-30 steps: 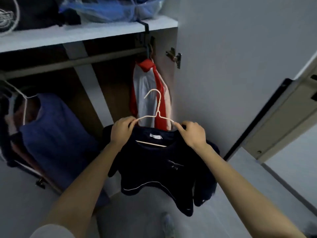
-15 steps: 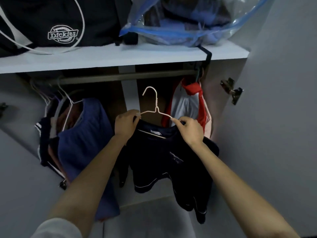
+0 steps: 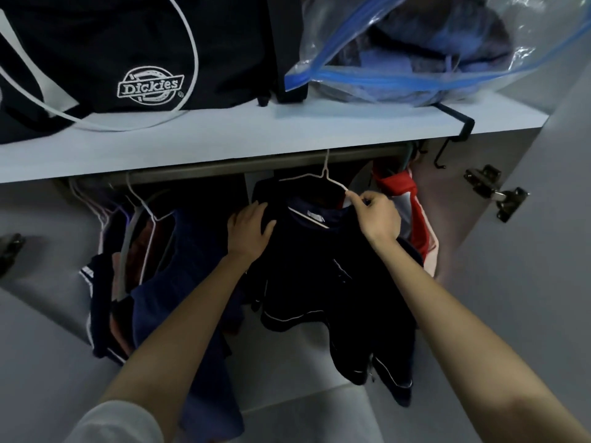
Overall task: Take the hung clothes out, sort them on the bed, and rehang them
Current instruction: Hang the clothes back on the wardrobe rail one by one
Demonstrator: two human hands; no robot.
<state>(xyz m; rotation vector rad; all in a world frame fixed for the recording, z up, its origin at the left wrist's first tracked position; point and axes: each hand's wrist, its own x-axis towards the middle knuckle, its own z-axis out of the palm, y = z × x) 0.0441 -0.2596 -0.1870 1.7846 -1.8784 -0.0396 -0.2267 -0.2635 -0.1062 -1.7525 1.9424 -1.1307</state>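
- I am watching through the head camera: the dark navy top [image 3: 319,266] is hanging on a white wire hanger [image 3: 323,178] just under the rail [image 3: 208,169], between the two hands.
- The hanger's hook is running up behind the front edge of the shelf [image 3: 287,132], so I cannot tell whether it is sitting over the rail.
- The right hand [image 3: 379,215] is pinching the hanger's right arm between thumb and forefinger, with the other fingers curling into the palm.
- The left hand [image 3: 249,231] is resting on the top's left shoulder, fingers lying together and fairly straight, thumb spreading off to the side.
- On the shelf, a clear zip bag [image 3: 367,76] with a blue seal is holding bundled blue and dark fabric (too crumpled for me to name the pieces).
- Just beside it a black Dickies bag [image 3: 128,43] is sitting, its contents not showing.
- At the rail's left, a blue garment [image 3: 179,282] and several others are hanging bunched together on wire hangers.
- At the rail's right end, a red and white garment [image 3: 415,212] is hanging just behind the right hand.
- A black hook [image 3: 465,124] is clipping over the shelf's right end, near a door hinge [image 3: 494,193].
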